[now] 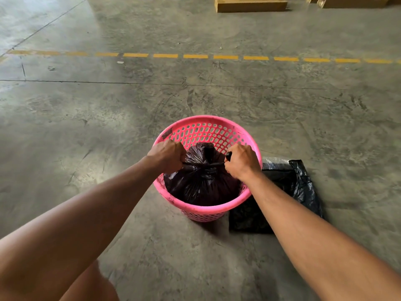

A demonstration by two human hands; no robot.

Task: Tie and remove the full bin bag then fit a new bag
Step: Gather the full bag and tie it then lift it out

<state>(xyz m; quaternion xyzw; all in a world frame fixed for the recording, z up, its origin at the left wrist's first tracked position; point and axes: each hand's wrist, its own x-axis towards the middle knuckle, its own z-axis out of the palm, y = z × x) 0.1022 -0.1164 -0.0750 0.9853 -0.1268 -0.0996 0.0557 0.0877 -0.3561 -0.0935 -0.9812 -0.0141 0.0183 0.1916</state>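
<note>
Grip: left hand (168, 154) and right hand (240, 161) both fisted, each clamped on one twisted tail of the full bag (201, 183). The tails run taut and level between the fists and cross at a knot (206, 165) over the bag's gathered neck. A short stub of black film sticks out of the top of the right fist. Judged step: cinching the knot; bag not yet lifted.

Handling, judged: thin black plastic film, soft, glossy, likely slippery where smooth. The twisted tails give a firmer purchase than flat film. The bag bulges round and fills the lower part of the bin, so some weight is expected, though the contents are hidden. Best hold for lifting: the neck just below the knot, or the knot itself. Pulling on the body risks stretching or tearing the film.

Containers: pink bin (245, 197), perforated plastic, upright on the concrete floor (108, 116). It holds only the full bag, which sits wholly inside, with its top bunch reaching about rim height. The bin looks light and may rise with the bag unless held down.

Just right of the bin, touching or nearly touching its base, the new bag (288, 192) lies flat and folded on the floor, black, untouched. Cardboard boxes (249, 4) stand well beyond the bin, past a dashed yellow line (195, 56).
</note>
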